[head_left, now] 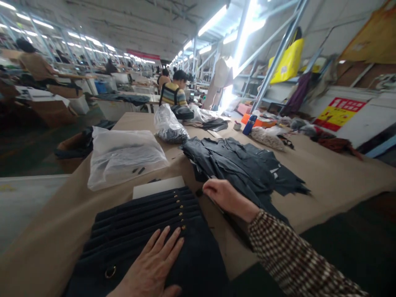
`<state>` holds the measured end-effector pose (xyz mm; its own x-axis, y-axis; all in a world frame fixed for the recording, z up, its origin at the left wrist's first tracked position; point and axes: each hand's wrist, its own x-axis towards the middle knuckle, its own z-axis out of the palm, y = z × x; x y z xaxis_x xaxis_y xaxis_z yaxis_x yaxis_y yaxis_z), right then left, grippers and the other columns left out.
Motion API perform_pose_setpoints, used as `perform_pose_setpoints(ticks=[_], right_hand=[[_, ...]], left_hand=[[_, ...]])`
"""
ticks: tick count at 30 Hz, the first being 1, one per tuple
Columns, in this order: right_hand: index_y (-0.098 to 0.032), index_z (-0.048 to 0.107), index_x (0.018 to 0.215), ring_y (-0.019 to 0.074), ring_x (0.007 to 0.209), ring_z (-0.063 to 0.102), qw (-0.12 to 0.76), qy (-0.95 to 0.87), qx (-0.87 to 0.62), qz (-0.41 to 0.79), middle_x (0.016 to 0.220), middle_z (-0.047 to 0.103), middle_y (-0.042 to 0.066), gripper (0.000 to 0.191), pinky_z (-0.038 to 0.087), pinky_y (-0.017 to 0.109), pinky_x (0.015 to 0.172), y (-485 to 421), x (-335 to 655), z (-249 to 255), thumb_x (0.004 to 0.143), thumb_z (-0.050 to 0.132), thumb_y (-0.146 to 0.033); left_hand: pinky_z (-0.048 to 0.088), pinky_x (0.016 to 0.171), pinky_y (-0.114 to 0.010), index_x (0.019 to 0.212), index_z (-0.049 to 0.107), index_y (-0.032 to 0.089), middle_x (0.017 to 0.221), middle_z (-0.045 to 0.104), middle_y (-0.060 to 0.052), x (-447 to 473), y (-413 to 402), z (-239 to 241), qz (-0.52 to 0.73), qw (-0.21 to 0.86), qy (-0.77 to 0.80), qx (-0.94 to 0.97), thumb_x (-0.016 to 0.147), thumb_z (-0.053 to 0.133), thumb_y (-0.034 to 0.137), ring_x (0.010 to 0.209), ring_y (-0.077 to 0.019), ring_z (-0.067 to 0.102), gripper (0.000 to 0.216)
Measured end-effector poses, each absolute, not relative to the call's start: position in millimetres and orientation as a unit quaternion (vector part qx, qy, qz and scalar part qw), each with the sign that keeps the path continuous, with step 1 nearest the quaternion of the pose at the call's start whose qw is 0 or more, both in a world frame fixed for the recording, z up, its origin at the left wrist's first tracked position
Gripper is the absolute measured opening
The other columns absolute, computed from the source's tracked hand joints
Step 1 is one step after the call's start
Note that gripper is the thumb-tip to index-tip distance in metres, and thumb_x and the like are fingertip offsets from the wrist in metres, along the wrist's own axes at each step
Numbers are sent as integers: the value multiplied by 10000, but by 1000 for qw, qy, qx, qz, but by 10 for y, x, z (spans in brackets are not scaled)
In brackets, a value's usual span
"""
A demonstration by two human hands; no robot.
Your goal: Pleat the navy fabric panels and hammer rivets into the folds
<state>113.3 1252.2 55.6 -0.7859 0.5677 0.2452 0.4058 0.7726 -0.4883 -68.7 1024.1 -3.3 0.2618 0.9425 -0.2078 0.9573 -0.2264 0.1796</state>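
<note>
A stack of dark navy fabric panels (142, 222) lies before me, its upper edges fanned out in steps. Small gold-coloured metal studs run along its right side, and a metal ring (110, 272) shows at lower left. My left hand (154, 260) rests flat on the top panel, fingers stretched out. Just right of the stack, my right hand (224, 197) is closed, its fingertips pressed together; what they grip is hidden. A dark strip (236, 229) runs beneath that hand and wrist. Beyond it spreads a loose pile of dark cut pieces (238, 161).
The brown-covered table (328, 177) carries a white plastic bag (123, 152), a clear bag (171, 123), a white board (159, 186) behind the stack, and a blue bottle (250, 124). A cardboard box (69, 150) stands off the left edge. A person in a striped top (173, 93) sits beyond.
</note>
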Motion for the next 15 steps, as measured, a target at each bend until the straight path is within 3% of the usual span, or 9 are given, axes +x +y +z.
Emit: perform_pose_setpoints(ticks=[2,6,11,15], right_hand=[[-177,668,916,138,826,624,218,-890,-363,170,891,698,26,163,445,229,762,13030,1307,731,888,520,-239],[-116,663,1027,197,993,623,173,-830,-510,145,1066,690,110,213,454,288,874,14037,1704,785,868,531,-166],[-110,615,1112,203,1043,615,129,-798,-566,160,1154,646,123,240,470,387,931,14695,1931,478,906,539,-206],[-153,590,1155,215,1104,574,112,-798,-568,165,1222,595,99,300,460,452,959,14983,1808,244,915,550,-329]], left_hand=[[222,1145,-534,1473,245,265,1542,159,-54,-706,10239,23,-48,148,611,777,728,669,394,1418,-335,152,867],[241,1144,-511,1466,248,273,1532,188,-56,-756,10270,46,-40,129,605,785,755,645,474,1415,-325,182,839],[286,1129,-486,1464,246,262,1510,260,-66,-932,10347,-52,7,39,592,805,814,535,597,1391,-316,274,786],[315,1116,-433,1485,172,262,1507,301,-42,-1041,10391,-73,28,-44,574,817,838,524,560,1374,-287,324,795]])
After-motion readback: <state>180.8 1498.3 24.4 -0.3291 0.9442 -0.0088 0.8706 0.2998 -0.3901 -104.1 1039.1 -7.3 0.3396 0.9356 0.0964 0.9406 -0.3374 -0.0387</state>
